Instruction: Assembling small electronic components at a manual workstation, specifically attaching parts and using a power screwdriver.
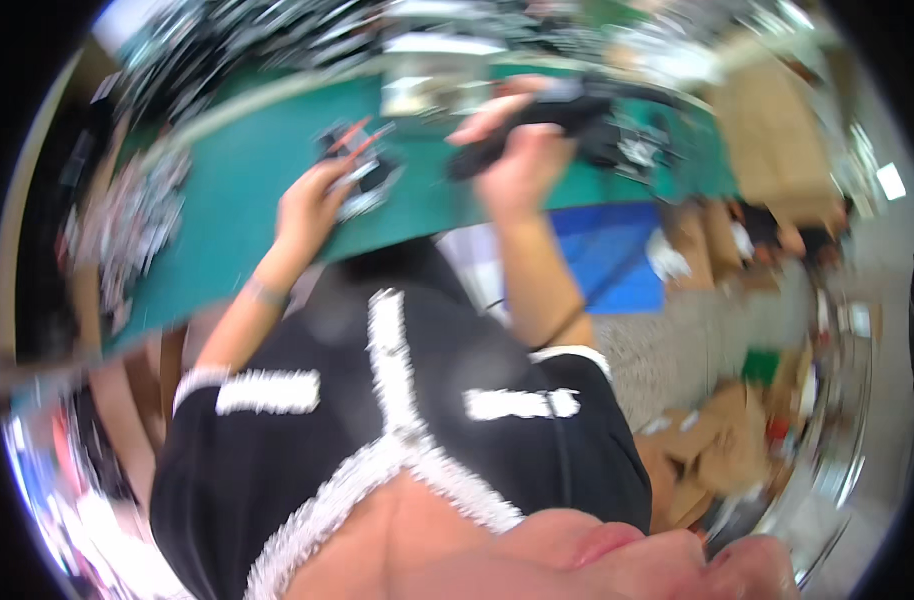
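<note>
Nearest the lens, along the lower edge of the frame, is the person's own black top with white trim (397, 420), blurred and filling the lower centre. From it two bare forearms rise toward the green work surface (247, 180) that curves across the upper half of the frame. The left hand (312, 205), left of centre, rests on a small grey and black device with orange wires (362, 165) lying on the green surface; the blur hides whether the fingers are closed on it or only touching it. The right hand (522, 155), upper centre, is clenched around a dark handled tool (537, 125), held up above the surface. Cardboard boxes (777, 150) stand at the upper right, and a blue sheet (607, 255) lies just below the surface's edge.
</note>
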Available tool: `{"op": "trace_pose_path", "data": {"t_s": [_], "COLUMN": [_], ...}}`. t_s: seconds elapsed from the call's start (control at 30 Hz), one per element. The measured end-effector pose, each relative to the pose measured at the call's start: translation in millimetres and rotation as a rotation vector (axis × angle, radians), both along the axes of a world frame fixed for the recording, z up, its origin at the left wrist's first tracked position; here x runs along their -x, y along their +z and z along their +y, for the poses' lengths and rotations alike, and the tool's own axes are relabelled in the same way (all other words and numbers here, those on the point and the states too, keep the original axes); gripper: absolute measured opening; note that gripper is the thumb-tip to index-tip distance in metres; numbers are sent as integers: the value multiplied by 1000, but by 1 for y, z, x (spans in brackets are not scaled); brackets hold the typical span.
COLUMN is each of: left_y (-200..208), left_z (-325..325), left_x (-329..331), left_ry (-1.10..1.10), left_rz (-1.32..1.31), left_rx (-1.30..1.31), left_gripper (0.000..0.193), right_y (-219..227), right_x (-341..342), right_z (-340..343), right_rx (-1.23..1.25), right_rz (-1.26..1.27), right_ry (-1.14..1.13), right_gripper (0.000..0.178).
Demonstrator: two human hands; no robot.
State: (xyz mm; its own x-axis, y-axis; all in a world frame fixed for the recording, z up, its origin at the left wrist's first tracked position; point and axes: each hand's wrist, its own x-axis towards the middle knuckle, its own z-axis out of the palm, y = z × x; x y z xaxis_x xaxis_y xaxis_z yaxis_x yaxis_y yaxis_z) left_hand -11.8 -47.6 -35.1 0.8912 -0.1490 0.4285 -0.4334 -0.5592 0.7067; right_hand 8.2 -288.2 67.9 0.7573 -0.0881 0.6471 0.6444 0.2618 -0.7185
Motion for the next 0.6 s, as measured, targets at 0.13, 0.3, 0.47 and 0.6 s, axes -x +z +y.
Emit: {"op": "trace_pose_path", "data": {"t_s": [0.13,0.3,0.47,0.6], "left_y": [6,-2,5,3], "left_z": [-4,-5,-6,-16], "left_x": [10,12,18,31], "left_ry": [-4,25,2,42], "left_rz": [63,-58,-223,-217], "left_rx": [72,55,-27,-56], "left_gripper": [22,19,17,17], "right_y": [2,-4,-2,-2], "right_x": [-3,-18,-19,-20], "right_z": [4,13,29,38], "right_rx": [0,-8,25,37], "right_rz": [34,93,83,87], "right_ry": [-70,14,32,72], "right_gripper": [83,82,81,82]}}
